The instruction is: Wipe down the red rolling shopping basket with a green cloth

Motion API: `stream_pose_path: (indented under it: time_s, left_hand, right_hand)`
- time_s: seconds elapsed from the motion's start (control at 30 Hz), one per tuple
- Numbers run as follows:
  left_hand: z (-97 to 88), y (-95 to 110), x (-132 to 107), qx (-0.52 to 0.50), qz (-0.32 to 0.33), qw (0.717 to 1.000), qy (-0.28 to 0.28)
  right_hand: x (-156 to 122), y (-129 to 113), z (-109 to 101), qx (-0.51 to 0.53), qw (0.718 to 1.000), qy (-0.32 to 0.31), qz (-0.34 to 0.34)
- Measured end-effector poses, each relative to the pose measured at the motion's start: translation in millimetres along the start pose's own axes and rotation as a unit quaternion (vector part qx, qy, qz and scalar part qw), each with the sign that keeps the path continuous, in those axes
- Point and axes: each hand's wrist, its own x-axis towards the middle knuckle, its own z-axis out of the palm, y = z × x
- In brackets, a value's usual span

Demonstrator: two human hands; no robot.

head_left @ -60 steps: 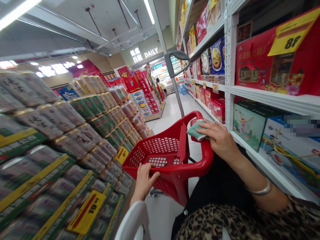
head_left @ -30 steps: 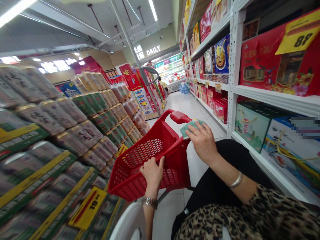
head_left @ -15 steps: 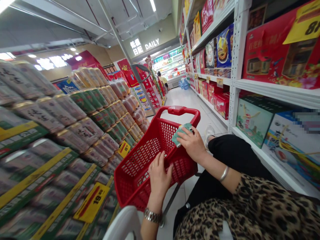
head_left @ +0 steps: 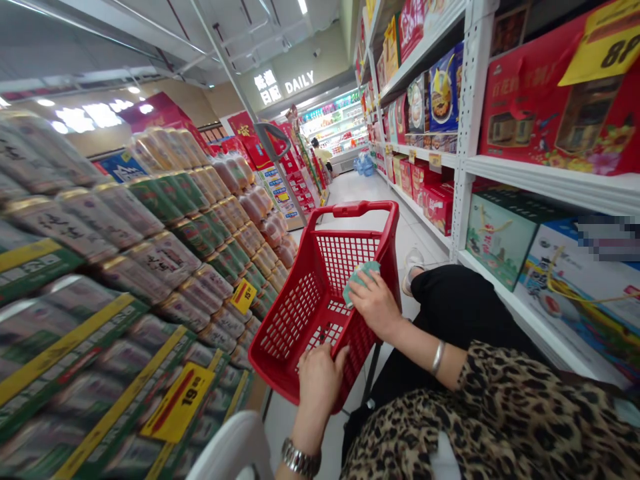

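A red plastic shopping cart (head_left: 293,320) with lattice walls stands tilted in front of me, its handle bar (head_left: 350,209) on the far side. My right hand (head_left: 376,305) presses a pale green cloth (head_left: 364,272) onto the cart's right rim, fingers bent over it. Lower down, my left hand (head_left: 320,381) grips the near end of that rim, fingers hooked over to the inside and thumb apart on the outer side. Part of the cloth is hidden under my right fingers.
Stacked drink cans (head_left: 150,257) with yellow price tags (head_left: 179,403) fill the left side. White shelving (head_left: 465,133) with gift boxes (head_left: 560,100) lines the right. A white chair back (head_left: 233,443) stands at the bottom. A person (head_left: 323,152) is far down the aisle.
The cart has turned and shifted slightly right. My left hand has moved down and closed over the rim. My right hand has slid the cloth a little down and toward me.
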Motion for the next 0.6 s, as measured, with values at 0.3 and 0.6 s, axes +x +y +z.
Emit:
stream_pose_path:
  time_s: [0.3,0.6]
  left_hand:
    - [7.8,6,3,0.028,0.015,0.993,0.116]
    - [33.9,-26,5,0.035,0.039,0.975,0.218]
  right_hand:
    - [-14,2,-2,-0.01,1.0,-0.01,-0.024]
    - [20,113,5,-0.048,0.995,-0.018,0.082]
